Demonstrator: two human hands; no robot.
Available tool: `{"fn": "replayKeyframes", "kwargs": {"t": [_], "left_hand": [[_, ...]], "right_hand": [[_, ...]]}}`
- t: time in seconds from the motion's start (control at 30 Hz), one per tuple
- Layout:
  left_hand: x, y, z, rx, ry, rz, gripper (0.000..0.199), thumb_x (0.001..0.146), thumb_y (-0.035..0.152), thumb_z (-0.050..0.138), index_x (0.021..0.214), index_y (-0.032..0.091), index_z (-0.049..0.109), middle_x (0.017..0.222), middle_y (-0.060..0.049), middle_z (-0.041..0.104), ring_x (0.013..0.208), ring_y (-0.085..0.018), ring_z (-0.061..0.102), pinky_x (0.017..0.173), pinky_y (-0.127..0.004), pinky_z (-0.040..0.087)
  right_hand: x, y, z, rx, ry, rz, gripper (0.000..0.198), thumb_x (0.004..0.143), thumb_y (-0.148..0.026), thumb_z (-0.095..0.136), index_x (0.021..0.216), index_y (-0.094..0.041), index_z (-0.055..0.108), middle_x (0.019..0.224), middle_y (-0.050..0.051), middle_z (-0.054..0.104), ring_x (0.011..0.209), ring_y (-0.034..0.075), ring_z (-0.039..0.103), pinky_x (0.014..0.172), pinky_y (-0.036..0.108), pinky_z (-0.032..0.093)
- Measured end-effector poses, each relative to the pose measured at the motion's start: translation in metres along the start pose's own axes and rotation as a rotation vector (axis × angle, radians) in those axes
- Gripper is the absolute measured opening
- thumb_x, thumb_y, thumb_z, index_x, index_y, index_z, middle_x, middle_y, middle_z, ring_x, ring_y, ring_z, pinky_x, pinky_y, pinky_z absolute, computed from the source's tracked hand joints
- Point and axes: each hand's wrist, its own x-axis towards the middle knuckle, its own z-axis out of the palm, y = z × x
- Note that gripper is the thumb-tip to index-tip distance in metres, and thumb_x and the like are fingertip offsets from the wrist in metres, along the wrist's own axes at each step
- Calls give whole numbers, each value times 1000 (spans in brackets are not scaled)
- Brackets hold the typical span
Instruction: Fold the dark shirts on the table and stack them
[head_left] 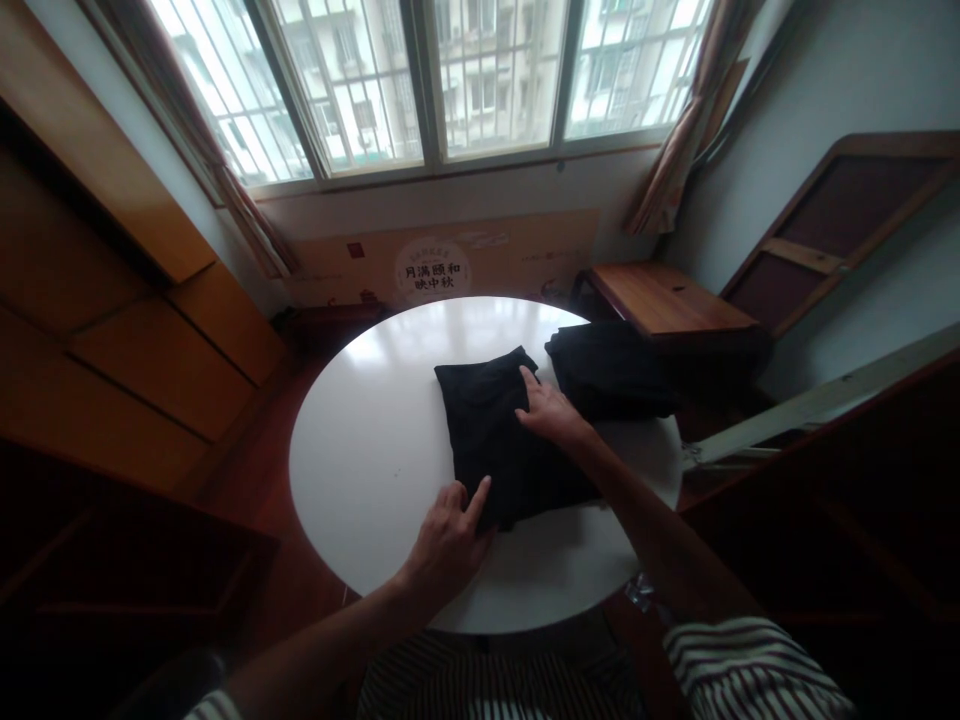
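A black cloth garment (487, 420), its exact kind unclear, lies partly folded on the white round table (352, 450). My left hand (451, 538) rests at its near left edge, one finger stretched out over the cloth and the others bent. Higher up on the same fabric, my right hand (553, 408) lies with its index finger extended and thumb apart, touching the surface. Beyond that hand, a folded stack of black cloth (611, 370) sits near the table's right rim. The right forearm covers part of the garment.
Behind the table at right stands a low wooden table (667, 298). Wooden cabinets (142, 350) line the left side. A printed banner (510, 255) hangs under the barred window (495, 80). Dark furniture (847, 530) is close on the right.
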Motion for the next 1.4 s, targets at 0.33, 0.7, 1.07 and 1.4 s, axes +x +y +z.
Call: {"fn": "replayKeyframes", "kwargs": {"t": [0.33, 0.7, 1.07, 1.4], "left_hand": [[-1, -14, -4, 100, -168, 239, 49, 100, 11, 36, 148, 12, 37, 86, -5, 58, 68, -15, 59, 62, -27, 54], [23, -31, -32, -151, -117, 296, 34, 102, 33, 44, 126, 17, 62, 90, -8, 71, 68, -15, 66, 64, -27, 53], [218, -181, 3, -500, 102, -393, 32, 87, 35, 64, 106, 11, 74, 99, -10, 76, 77, -18, 69, 75, -26, 53], [213, -219, 21, -513, 131, -431, 29, 85, 33, 59, 91, 13, 79, 90, -8, 77, 86, -21, 69, 78, -28, 52]], "right_hand": [[-90, 75, 6, 232, -60, 1, 77, 87, -21, 48, 158, -18, 18, 126, 14, 66, 113, 30, 65, 99, 39, 45], [-102, 96, 16, 116, 202, -51, 48, 90, -25, 48, 137, -15, 52, 103, 14, 69, 95, 28, 67, 83, 37, 51], [-126, -23, 54, -137, 137, -795, 62, 85, -34, 69, 139, -7, 54, 147, 21, 49, 133, 37, 47, 107, 51, 44], [-140, -28, 89, -280, 408, -966, 33, 86, -3, 50, 116, 1, 65, 119, 22, 68, 116, 31, 63, 98, 41, 53]]}}
